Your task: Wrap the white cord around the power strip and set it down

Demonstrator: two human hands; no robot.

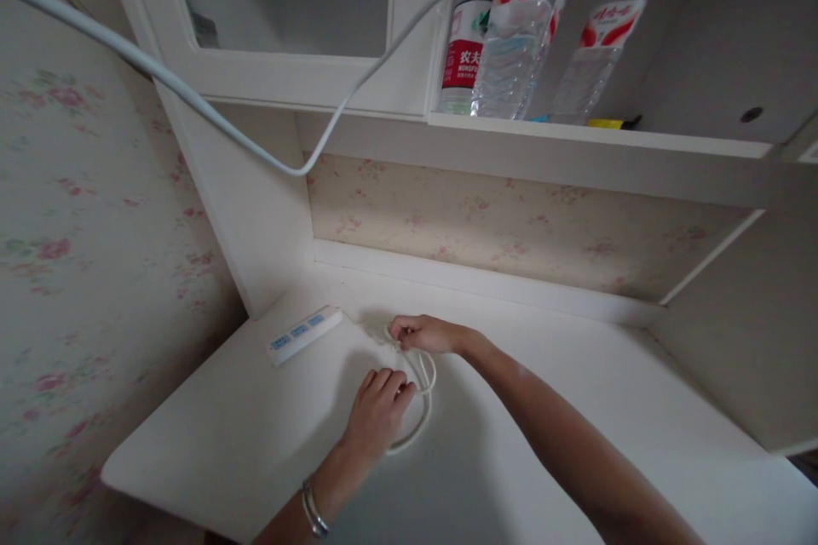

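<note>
A white power strip (307, 335) with blue-marked sockets lies at the left on the desk. Its white cord (427, 417) is looped beside my hands. My right hand (429, 334) pinches a bunched part of the cord near the strip. Closer to me, my left hand (382, 400), with silver bangles at the wrist, has its fingers curled down around the loop's left side. The fingertips partly hide where the cord passes through this hand.
A pale cable (256, 149) hangs across the upper view in front of the cabinet (287, 77). On the shelf above stand clear plastic water bottles (511, 60) and a yellow item (606, 124). Flowered wallpaper (77, 272) covers the left wall, beside the white desk's (210, 443) rounded corner.
</note>
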